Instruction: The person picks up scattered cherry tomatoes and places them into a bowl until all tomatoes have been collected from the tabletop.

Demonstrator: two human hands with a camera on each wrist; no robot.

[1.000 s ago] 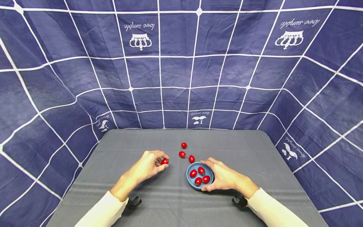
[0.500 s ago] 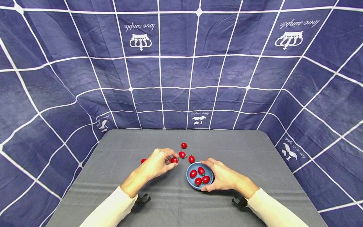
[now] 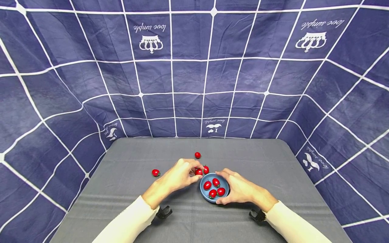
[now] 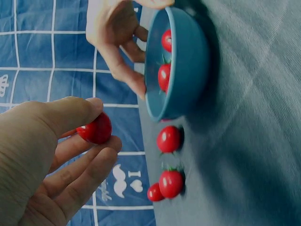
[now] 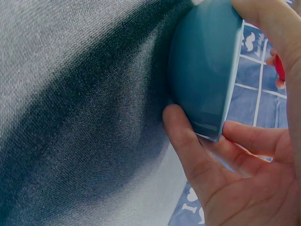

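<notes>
My left hand point(image 3: 179, 177) pinches a red cherry tomato point(image 4: 96, 129) between thumb and fingers, held up just left of a blue bowl point(image 4: 190, 66). Around the bowl's right side, my right hand point(image 3: 241, 189) grips the rim and outer wall, as the right wrist view shows. Several cherry tomatoes point(image 3: 221, 191) with green stems lie inside the bowl. Close to its far left rim, a loose tomato point(image 3: 206, 169) rests on the table, partly overlapped by the held one in the head view. The left wrist view shows two more tomatoes point(image 4: 171, 183) beyond it.
The grey cloth-covered table point(image 3: 243, 155) carries a tomato point(image 3: 198, 155) farther back and another tomato point(image 3: 156, 172) to the left, behind my left forearm. Blue curtains point(image 3: 188, 77) with white grid lines enclose the back and sides.
My left hand has moved right toward the bowl with the pinched tomato, uncovering the tomato at the left and now covering one near the bowl. The right hand and bowl have stayed put.
</notes>
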